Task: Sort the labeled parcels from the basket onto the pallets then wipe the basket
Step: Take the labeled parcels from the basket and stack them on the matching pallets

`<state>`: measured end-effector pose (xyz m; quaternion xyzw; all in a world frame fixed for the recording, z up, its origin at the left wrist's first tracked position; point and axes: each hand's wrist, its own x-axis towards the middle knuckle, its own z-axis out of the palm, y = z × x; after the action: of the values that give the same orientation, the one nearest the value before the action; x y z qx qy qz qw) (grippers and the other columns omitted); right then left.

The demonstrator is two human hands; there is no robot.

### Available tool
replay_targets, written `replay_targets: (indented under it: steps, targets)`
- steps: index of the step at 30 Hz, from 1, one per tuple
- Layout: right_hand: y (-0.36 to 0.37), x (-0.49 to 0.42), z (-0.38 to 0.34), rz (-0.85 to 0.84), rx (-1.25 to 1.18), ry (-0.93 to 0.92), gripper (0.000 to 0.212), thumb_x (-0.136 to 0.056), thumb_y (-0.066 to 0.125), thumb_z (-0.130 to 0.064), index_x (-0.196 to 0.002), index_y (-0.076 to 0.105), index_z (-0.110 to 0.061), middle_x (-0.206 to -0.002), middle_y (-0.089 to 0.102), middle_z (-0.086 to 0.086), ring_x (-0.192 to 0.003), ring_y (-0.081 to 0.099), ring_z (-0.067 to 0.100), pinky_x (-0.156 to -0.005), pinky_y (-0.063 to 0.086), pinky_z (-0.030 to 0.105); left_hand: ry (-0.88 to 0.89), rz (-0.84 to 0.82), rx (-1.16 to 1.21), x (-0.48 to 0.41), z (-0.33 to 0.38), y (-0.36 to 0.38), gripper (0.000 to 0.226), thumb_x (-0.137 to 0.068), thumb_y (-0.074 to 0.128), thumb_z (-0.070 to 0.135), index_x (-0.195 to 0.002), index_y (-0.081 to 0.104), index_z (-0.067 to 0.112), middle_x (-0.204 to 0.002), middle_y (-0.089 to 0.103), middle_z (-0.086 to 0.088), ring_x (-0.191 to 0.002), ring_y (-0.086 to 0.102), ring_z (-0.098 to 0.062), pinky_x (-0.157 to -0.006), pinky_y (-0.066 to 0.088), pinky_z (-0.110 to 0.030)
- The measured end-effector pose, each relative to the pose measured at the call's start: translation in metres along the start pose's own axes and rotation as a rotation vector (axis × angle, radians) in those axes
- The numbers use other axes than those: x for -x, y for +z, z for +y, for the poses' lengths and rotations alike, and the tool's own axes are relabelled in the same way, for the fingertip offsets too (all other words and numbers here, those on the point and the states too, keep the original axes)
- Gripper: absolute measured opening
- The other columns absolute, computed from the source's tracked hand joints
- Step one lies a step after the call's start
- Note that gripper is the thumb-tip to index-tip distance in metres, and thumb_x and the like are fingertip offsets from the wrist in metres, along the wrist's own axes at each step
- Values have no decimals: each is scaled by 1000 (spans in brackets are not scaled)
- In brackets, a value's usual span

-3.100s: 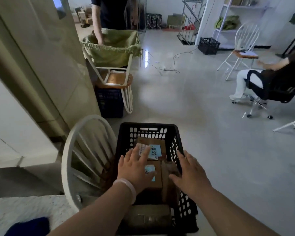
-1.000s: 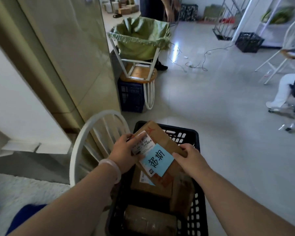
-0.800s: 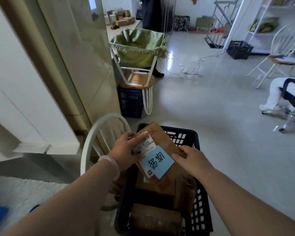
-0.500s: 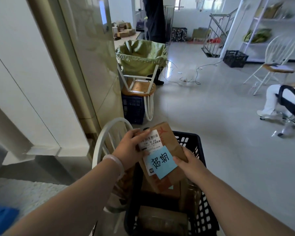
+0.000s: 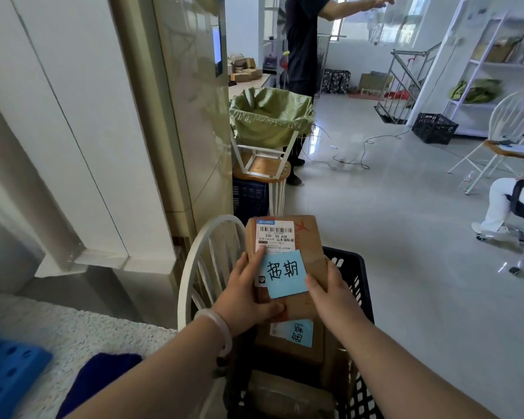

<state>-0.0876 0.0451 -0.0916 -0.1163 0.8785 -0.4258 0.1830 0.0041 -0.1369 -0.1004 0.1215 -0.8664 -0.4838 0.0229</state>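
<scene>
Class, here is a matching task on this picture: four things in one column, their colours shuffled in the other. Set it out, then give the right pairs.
Things:
1. lifted parcel
2. basket
3. sack
4. bracelet

Colours:
A. black
B. white
C. brown
D. green

Pairs: 1-C, 2-A, 3-D, 4-B

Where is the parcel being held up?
Low centre in the head view, the parcel is held above the black basket between the left hand and right hand, beside a white chair.
</scene>
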Motion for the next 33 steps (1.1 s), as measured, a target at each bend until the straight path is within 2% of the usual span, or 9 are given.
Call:
replay_targets:
  steps: [2, 4, 9, 13, 16, 21, 25, 29, 33]
  targets:
    - [-1, 1, -5, -3, 27, -68, 73, -95, 47, -57, -150, 0, -52, -143, 38, 0, -119, 52, 21, -90, 54, 44, -23, 28, 29, 4, 3, -3, 115, -72, 83, 32, -146, -2, 59, -161, -7, 6, -150, -2, -20, -120, 15, -35]
    - [-3, 4, -12, -50, 71, -163, 81, -93, 51, -56, -143, -13, -62, -154, 23, -3, -134, 40, 22, -98, 49, 45, -25, 74, 53, 12, 4, -5, 116, -62, 81, 48, -144, 0, 63, -161, -2, 8, -150, 6, -23, -120, 24, -43]
    - [-5, 13, -24, -190, 178, -350, 86, -91, 59, -51, -141, -9, -64, -148, 21, -1, -125, 36, 15, -98, 47, 37, -79, 276, 110, 40, 13, -4, 99, -59, 63, 74, -139, 6, 69, -157, 11, 13, -141, 29, -21, -108, 44, -42]
    - [-3, 23, -29, -265, 312, -440, 84, -88, 59, -57, -142, -5, -65, -145, 18, -2, -117, 38, 13, -94, 47, 35, -121, 419, 14, 76, 23, 2, 102, -75, 73, 52, -140, -5, 67, -155, 11, 16, -138, 29, -13, -111, 39, -32]
    - [5, 35, -37, -331, 400, -556, 85, -87, 58, -61, -140, -9, -68, -153, 12, -3, -131, 38, 20, -98, 46, 39, -198, 507, 22, 111, 24, 8, 100, -84, 73, 36, -144, -5, 55, -159, 9, 10, -137, 20, -3, -108, 26, -16]
    - [41, 70, -56, -517, 343, -733, 86, -86, 63, -56, -142, -2, -66, -153, 22, -1, -139, 32, 21, -108, 39, 39, -351, 683, 25, 184, 25, 4, 104, -78, 78, 43, -148, 1, 54, -159, 11, 9, -141, 19, -7, -109, 22, -19]
    - [74, 112, -77, -643, 342, -812, 83, -87, 61, -56, -142, 1, -66, -151, 25, -5, -137, 35, 18, -107, 39, 38, -437, 824, 38, 249, 27, -5, 103, -76, 80, 37, -147, 7, 51, -155, 18, 9, -137, 30, -11, -113, 33, -29]
    - [105, 156, -96, -747, 328, -897, 81, -89, 61, -52, -143, 1, -65, -150, 25, -6, -134, 37, 17, -104, 41, 36, -524, 923, 26, 306, 23, -13, 105, -77, 79, 38, -151, 5, 49, -158, 13, 8, -142, 26, -14, -116, 32, -36]
    - [134, 191, -111, -839, 314, -938, 80, -89, 62, -51, -139, 1, -68, -153, 21, -9, -137, 32, 17, -107, 41, 38, -565, 986, 51, 351, 18, -20, 104, -80, 78, 36, -150, 2, 51, -159, 8, 8, -141, 24, -14, -111, 29, -27]
